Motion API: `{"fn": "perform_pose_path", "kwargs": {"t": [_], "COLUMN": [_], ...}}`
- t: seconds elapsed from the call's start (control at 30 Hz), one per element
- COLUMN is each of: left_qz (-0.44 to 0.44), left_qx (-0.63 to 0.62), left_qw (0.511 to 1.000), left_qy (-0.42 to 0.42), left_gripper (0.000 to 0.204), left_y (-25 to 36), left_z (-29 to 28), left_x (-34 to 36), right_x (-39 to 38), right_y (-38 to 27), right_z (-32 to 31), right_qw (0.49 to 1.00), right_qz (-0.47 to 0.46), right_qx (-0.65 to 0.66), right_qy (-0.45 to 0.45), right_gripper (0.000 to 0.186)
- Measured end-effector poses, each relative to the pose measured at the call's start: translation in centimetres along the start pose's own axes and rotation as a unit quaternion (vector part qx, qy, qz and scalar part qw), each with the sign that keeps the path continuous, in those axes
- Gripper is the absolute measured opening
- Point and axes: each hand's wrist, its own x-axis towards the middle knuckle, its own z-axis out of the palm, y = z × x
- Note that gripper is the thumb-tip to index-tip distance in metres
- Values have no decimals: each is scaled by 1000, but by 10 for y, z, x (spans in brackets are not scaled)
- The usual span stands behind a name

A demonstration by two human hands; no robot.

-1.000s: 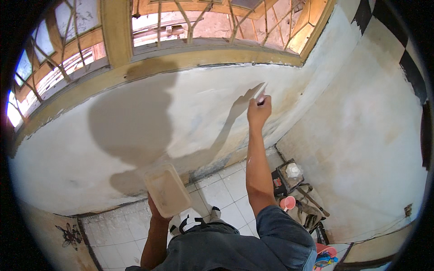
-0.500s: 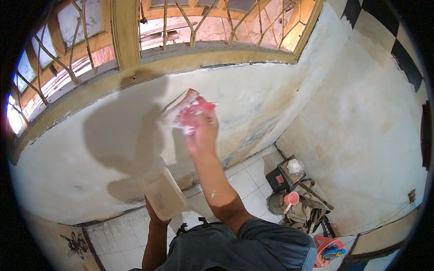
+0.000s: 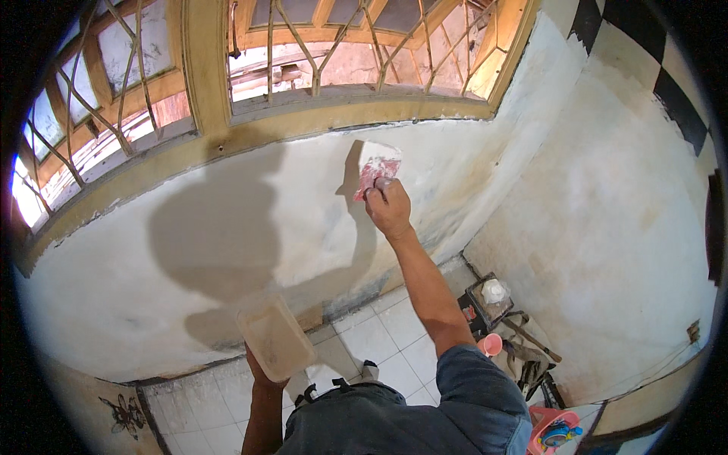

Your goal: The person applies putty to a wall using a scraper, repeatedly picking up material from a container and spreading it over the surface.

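My right hand [image 3: 389, 206] grips a red putty knife [image 3: 378, 167], its broad face smeared with white paste. The tool is held up at the whitish wall [image 3: 311, 171], a little below the window frame; whether its edge touches the plaster I cannot tell. My left hand [image 3: 264, 370] is lower and to the left, closed around the side of a shallow beige rectangular tray [image 3: 277, 339]. The fingers under the tray are hidden. A thin film of pale stuff seems to coat the tray's inside.
Above the wall is a yellow wooden window frame [image 3: 303, 120] with metal bars. White tiles [image 3: 379, 334] cover the floor. To the right stand a dark box with a white lump [image 3: 494, 290], a pink dipper [image 3: 491, 345], a crumpled sack and a pink basket [image 3: 552, 426].
My right hand has swung up and to the right with the putty knife, which has turned more upright. My left hand and the tray have hardly moved.
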Motion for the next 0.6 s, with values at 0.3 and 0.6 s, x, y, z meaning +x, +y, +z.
{"fn": "perform_pose_path", "kwargs": {"t": [0.3,0.6], "left_qz": [29,19], "left_qx": [-15,-11], "left_qw": [999,999], "left_qy": [6,-29], "left_gripper": [59,70], "left_y": [-3,-1], "left_z": [4,-28], "left_x": [1,9], "right_x": [-39,48], "right_y": [33,-23], "right_z": [-26,9], "right_qw": [994,920], "right_qz": [72,351], "right_qx": [45,159], "right_qy": [-70,66], "right_gripper": [24,10]}}
